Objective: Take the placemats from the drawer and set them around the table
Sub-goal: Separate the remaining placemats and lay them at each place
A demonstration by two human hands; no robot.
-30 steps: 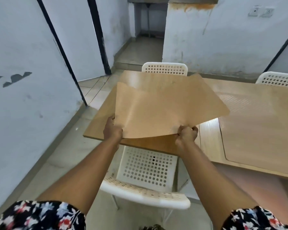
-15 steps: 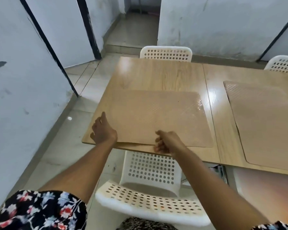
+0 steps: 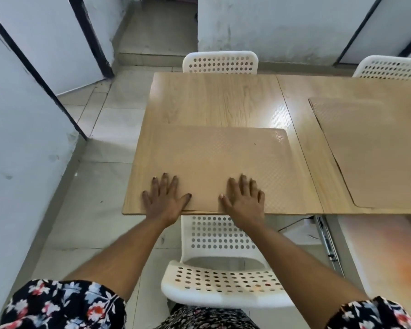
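A tan textured placemat (image 3: 223, 160) lies flat on the near left end of the wooden table (image 3: 214, 100). My left hand (image 3: 164, 200) rests palm down on its near left part, fingers spread. My right hand (image 3: 243, 200) lies flat on its near middle, fingers apart. Neither hand grips anything. A second tan placemat (image 3: 375, 148) lies on the table to the right, its right side cut off by the frame edge.
A white perforated chair (image 3: 221, 276) stands tucked under the near table edge between my arms. Two more white chairs (image 3: 220, 61) (image 3: 392, 67) stand at the far side. A metal drawer rail (image 3: 328, 243) shows below the table at right. White walls stand left and behind.
The placemat was held up in both hands, then laid on the table. Both hands have let go of its edge and now lie flat and spread on it.
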